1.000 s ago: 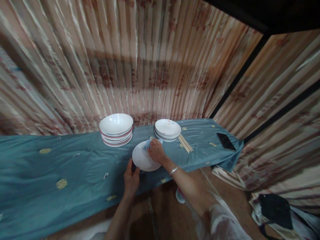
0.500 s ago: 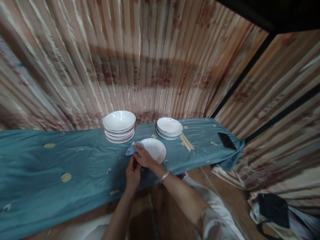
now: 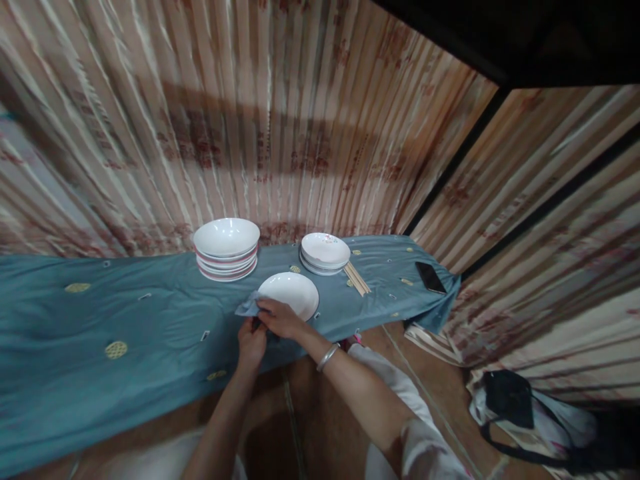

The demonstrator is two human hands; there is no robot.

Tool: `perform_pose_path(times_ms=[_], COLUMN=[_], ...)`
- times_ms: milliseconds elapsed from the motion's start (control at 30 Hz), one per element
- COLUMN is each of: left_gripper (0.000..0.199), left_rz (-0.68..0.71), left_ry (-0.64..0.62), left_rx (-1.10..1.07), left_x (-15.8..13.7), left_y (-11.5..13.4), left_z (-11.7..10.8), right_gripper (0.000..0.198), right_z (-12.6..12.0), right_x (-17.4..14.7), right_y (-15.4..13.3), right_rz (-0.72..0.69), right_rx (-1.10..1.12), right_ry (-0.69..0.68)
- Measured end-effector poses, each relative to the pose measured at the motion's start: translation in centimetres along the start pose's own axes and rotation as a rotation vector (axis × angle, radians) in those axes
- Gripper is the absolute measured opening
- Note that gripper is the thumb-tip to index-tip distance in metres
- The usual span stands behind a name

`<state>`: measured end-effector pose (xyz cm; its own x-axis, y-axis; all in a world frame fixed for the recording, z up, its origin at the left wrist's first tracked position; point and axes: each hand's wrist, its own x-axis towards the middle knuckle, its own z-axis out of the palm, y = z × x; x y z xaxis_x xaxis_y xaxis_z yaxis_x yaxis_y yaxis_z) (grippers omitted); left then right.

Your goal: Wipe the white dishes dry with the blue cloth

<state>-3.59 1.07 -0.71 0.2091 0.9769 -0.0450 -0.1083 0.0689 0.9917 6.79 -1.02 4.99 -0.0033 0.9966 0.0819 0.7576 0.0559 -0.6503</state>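
A white plate (image 3: 296,291) with a dark rim is tipped slightly at the table's near edge. My right hand (image 3: 281,320) reaches across it from the right and presses a light blue cloth (image 3: 247,306) at its left rim. My left hand (image 3: 251,343) is closed at the near left of the plate, seemingly gripping its edge; the right hand partly hides its fingertips.
Behind to the left stands a stack of white bowls (image 3: 227,239) with red bands. A shorter stack of flowered white dishes (image 3: 325,250) and several wooden chopsticks (image 3: 357,279) lie to the right. A black phone (image 3: 431,277) rests near the right end of the blue-green tablecloth (image 3: 165,313).
The view has shifted, so everything appears farther left. My right hand has slid a little down along the plate's left rim with the cloth; the left hand keeps its place beside the plate.
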Motion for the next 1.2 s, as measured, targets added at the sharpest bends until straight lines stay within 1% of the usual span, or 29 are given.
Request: perform_pose_path(times_ms=[100, 233, 300, 400, 500, 600, 700, 800, 900, 1067, 1200], left_gripper=[0.042, 0.048, 0.051, 0.053, 0.056, 0.054, 0.052, 0.051, 0.052, 0.05, 0.048], left_rz=[-0.011, 0.009, 0.035, 0.044, 0.019, 0.076, 0.104, 0.093, 0.09, 0.1, 0.145], left_ry=[0.047, 0.075, 0.05, -0.013, -0.005, 0.009, 0.033, 0.051, 0.054, 0.057, 0.042], left_rx=[0.035, 0.043, 0.032, -0.054, -0.092, -0.034, 0.002, -0.009, -0.017, 0.015, 0.071], left_x=[-0.1, -0.2, -0.2, -0.2, -0.2, 0.0, 0.1, 0.1, 0.0, 0.1, -0.1], left_y=[0.3, 0.6, 0.6, 0.5, 0.4, 0.2, 0.0, 0.0, 0.0, -0.1, -0.1], left_z=[0.0, -0.1, -0.1, 0.0, 0.1, 0.2, 0.3, 0.4, 0.4, 0.4, 0.3], right_gripper=[0.028, 0.026, 0.024, 0.024, 0.028, 0.032, 0.032, 0.027, 0.023, 0.022, 0.026], right_z=[-0.9, -2.4, -3.1, -4.0, -4.9, -5.8, -6.6, -7.3, -7.7, -7.6, -7.0], right_x=[-1.0, -2.8, -3.6, -4.8, -5.7, -6.0, -5.9, -5.5, -4.8, -3.0, -1.7], right_y=[0.1, 0.5, 0.9, 1.4, 1.9, 2.2, 2.5, 2.9, 3.2, 3.6, 3.8], right_rz=[-0.022, -0.036, -0.058, -0.107, -0.115, -0.091, -0.062, -0.07, -0.038, -0.005, 0.034], right_rx=[-0.007, -0.087, -0.163, -0.286, -0.384, -0.475, -0.572, -0.693, -0.791, -0.867, -0.878], right_ry=[-0.045, -0.125, -0.132, -0.159, -0.177, -0.204, -0.201, -0.177, -0.177, -0.271, -0.262])
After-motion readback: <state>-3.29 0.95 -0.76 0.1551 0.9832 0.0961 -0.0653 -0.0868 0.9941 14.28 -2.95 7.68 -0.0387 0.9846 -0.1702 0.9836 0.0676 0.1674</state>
